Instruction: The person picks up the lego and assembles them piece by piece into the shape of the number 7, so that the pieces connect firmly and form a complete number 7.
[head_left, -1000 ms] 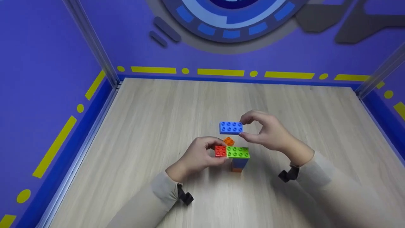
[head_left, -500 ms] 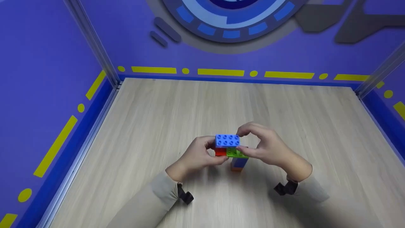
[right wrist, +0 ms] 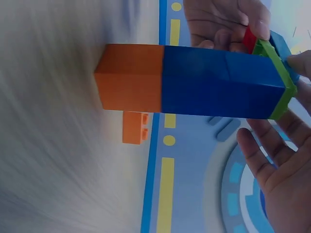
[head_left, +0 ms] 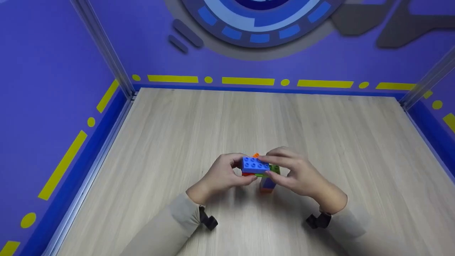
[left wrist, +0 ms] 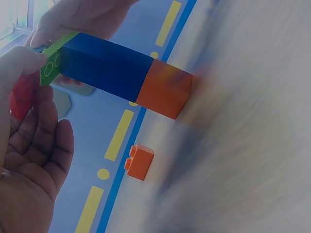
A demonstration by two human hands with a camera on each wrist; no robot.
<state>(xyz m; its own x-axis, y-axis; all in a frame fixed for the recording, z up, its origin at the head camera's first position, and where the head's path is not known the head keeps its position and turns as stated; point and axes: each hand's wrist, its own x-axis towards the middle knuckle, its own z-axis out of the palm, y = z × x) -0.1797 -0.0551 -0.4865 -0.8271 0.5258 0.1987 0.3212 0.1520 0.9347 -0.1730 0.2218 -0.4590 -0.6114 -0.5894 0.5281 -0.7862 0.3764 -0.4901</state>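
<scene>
A tower of bricks stands on the table: an orange base [left wrist: 165,90], dark blue blocks [right wrist: 218,80] above it, and a green piece [head_left: 275,168] across the top. Beside the green piece sits a red brick [right wrist: 250,40], gripped between the thumb and fingers of my left hand [head_left: 222,172]. A studded blue brick [head_left: 250,165] lies over the red brick and part of the green one. My right hand [head_left: 302,172] pinches its right end, one finger on the top studs and the thumb at the near side. Whether the studs beneath are fully joined is hidden.
A loose small orange brick [left wrist: 140,162] rests on the table just behind the tower. Wooden tabletop [head_left: 199,121] surrounds the work, bounded by a purple back wall [head_left: 149,53] and side walls.
My right hand has brought the blue brick toward me and down, from behind the tower onto the red and green bricks. The left hand has kept its grip in place.
</scene>
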